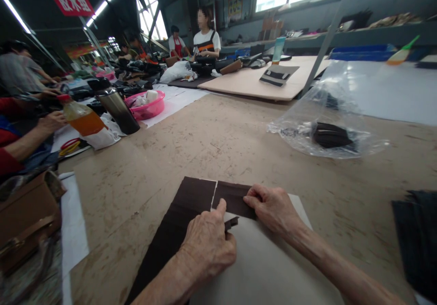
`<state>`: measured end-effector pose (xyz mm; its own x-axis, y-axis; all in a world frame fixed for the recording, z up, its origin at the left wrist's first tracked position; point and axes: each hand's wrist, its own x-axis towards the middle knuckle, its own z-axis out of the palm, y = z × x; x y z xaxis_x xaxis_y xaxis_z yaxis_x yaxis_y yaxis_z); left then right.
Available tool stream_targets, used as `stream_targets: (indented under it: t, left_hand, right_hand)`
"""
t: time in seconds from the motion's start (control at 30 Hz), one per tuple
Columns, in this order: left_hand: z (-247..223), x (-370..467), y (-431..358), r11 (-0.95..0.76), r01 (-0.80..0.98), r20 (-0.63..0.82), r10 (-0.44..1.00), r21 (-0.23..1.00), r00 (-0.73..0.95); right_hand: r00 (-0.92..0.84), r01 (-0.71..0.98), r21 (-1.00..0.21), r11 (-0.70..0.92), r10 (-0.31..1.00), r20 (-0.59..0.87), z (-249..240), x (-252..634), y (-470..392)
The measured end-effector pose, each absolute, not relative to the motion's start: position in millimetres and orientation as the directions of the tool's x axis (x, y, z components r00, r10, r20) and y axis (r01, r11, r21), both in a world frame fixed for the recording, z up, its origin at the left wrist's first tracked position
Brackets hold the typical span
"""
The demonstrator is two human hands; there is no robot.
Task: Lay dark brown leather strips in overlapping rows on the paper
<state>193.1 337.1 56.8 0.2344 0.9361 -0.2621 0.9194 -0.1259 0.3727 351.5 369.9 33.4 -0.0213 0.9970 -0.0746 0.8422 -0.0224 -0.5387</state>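
Note:
A sheet with a pale surface (262, 259) lies at the table's near edge, with a dark brown panel (177, 218) along its left side. At its top is a smaller dark brown piece (234, 198), parted from the panel by a thin light gap. My left hand (210, 239) has its index finger pressed on that piece's lower left, the other fingers curled round small dark strips (231, 223) that stick out beside the thumb. My right hand (273, 207) pinches the right end of the small piece between thumb and fingers.
A clear plastic bag (297, 134) with dark strips lies at the back right, dark material (416, 241) at the right edge. Back left are a steel flask (118, 107), an orange-liquid bottle (85, 120) and a pink basket (146, 109). A person's hand (53, 122) is far left.

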Motion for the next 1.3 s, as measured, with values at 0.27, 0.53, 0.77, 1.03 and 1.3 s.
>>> stream_targets:
  t: [0.27, 0.53, 0.77, 1.03, 1.3]
  left_hand:
    - [58, 190, 337, -0.129, 0.927, -0.270, 0.934, 0.351, 0.232]
    - [58, 191, 337, -0.153, 0.923, -0.267, 0.929, 0.354, 0.256]
    - [56, 192, 339, -0.175, 0.924, -0.260, 0.927, 0.341, 0.271]
    - [55, 191, 341, -0.194, 0.926, -0.271, 0.919, 0.325, 0.287]
    - [55, 191, 342, -0.213, 0.920, -0.277, 0.910, 0.328, 0.309]
  right_hand:
    - [0.030, 0.900, -0.433, -0.048, 0.998, -0.048, 34, 350, 366]
    - [0.187, 0.942, -0.297, -0.159, 0.980, 0.068, 28, 361, 358]
    - [0.101, 0.910, -0.414, -0.036, 0.985, 0.137, 26, 373, 349]
    - [-0.012, 0.872, -0.489, 0.030, 0.999, 0.039, 34, 365, 362]
    - [-0.065, 0.915, -0.404, 0.018, 0.993, -0.103, 36, 362, 374]
